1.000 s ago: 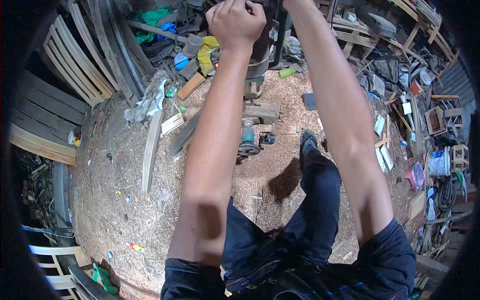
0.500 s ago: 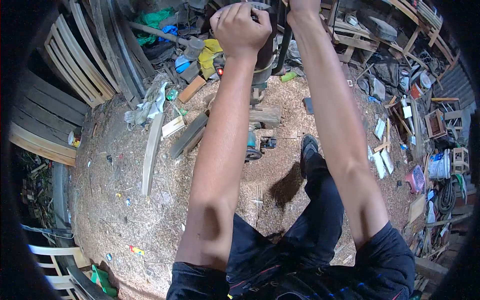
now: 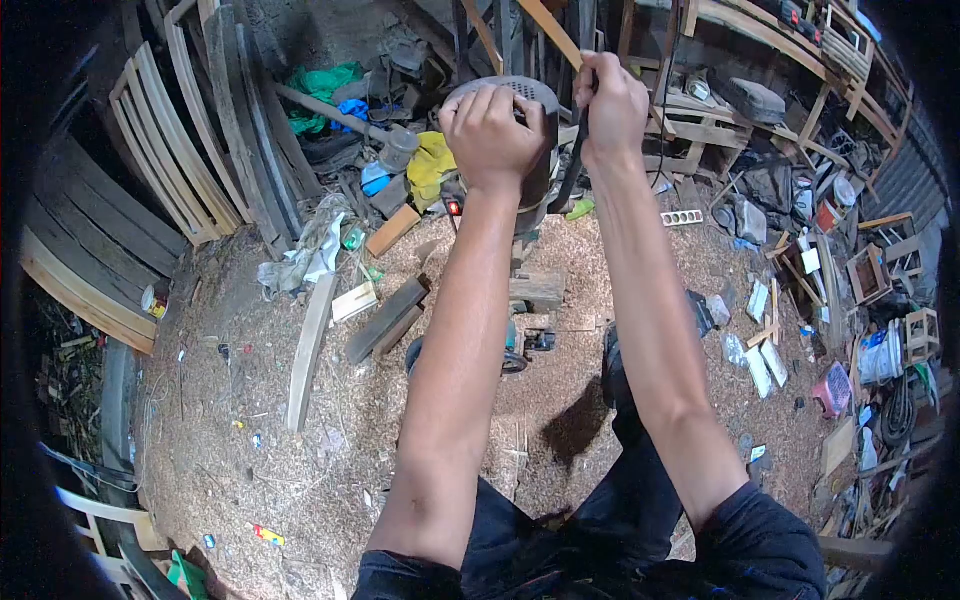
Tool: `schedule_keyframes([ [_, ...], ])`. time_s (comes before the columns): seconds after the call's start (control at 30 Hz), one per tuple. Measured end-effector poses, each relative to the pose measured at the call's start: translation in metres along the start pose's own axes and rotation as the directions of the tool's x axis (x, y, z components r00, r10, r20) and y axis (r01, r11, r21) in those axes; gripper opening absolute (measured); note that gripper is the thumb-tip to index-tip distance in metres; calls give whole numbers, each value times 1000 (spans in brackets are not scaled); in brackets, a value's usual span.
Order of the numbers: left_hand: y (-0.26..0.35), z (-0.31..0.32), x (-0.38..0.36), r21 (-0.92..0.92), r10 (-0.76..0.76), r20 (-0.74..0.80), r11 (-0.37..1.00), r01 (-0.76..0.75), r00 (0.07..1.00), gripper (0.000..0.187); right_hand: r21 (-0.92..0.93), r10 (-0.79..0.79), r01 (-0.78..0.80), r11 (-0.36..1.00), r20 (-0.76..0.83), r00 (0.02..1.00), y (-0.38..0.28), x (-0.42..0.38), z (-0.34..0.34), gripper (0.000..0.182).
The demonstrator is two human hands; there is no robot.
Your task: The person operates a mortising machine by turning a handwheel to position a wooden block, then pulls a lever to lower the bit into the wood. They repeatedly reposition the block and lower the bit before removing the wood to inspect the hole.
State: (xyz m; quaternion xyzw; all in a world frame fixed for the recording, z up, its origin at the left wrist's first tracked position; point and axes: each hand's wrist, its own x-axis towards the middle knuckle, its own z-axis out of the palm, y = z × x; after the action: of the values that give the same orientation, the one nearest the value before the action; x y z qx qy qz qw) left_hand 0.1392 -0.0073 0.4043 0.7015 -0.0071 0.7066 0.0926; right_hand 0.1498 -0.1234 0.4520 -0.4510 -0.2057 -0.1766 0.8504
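My left hand [image 3: 494,130] is curled over the round perforated top of an upright motor housing [image 3: 533,92]. Beside it, my right hand [image 3: 613,103] is closed in a fist around what looks like the upper end of a dark bar [image 3: 575,165], which slants down along the housing's right side. A brown wooden strip [image 3: 552,30] reaches the knuckles of that hand; whether it is held or only behind cannot be seen. Below the housing lie a wooden block [image 3: 538,290] and a small dark metal part [image 3: 540,340], partly hidden by my left forearm.
Sawdust and shavings cover the floor [image 3: 220,400]. Curved wooden slats [image 3: 165,150] lean at the left, and a curved wooden piece [image 3: 312,355] lies nearby. A power strip [image 3: 682,217], a pink basket [image 3: 833,388] and a white bucket [image 3: 880,352] are on the right.
The view has tilted upward, so both hands and the floor items appear lower. My right hand now shows whole, nearer the housing. My left hand stays on the housing top.
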Motion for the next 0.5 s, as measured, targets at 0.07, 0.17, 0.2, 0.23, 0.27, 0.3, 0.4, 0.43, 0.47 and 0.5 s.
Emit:
schedule_keyframes([
  [0.07, -1, -1, -1, -8, -11, 27, 1000, 11, 1000, 18, -10, -18, 18, 1000, 14, 1000, -2, -8, -4, 35],
  [0.17, -1, 2, -1, -25, -11, 15, 1000, 11, 1000, 17, 6, -16, 16, 1000, 21, 1000, -6, -23, -7, 35],
  [0.2, -1, 2, -2, -31, -17, 14, 999, 17, 1000, 17, 24, 24, -24, 999, 10, 1000, -6, -27, -9, 35],
  [0.23, 0, 2, -3, -35, -23, 12, 999, 23, 1000, 17, 22, 7, -8, 1000, 28, 1000, -6, -32, -11, 35],
  [0.27, 0, 2, -4, -38, -23, 19, 999, 24, 1000, 17, 22, -10, 9, 1000, 40, 999, -6, -37, -13, 35],
  [0.3, 0, 0, -5, -40, -26, 27, 999, 27, 999, 17, 21, -25, 24, 999, 52, 998, -5, -42, -16, 34],
  [0.4, 1, -1, -6, -37, -26, 32, 999, 27, 999, 16, 13, -41, 40, 999, 46, 998, -5, -58, -23, 35],
  [0.43, 1, 0, -6, -34, -25, 28, 999, 26, 999, 16, 1, -46, 46, 999, 41, 998, -6, -63, -23, 35],
  [0.47, 1, -2, -9, -23, -35, 54, 999, 37, 998, 15, 56, -50, 46, 997, 67, 996, -3, -68, -28, 32],
  [0.5, 2, -4, -9, -12, -44, 76, 999, 45, 996, 15, 43, -52, 49, 998, 74, 996, -2, -74, -32, 31],
])
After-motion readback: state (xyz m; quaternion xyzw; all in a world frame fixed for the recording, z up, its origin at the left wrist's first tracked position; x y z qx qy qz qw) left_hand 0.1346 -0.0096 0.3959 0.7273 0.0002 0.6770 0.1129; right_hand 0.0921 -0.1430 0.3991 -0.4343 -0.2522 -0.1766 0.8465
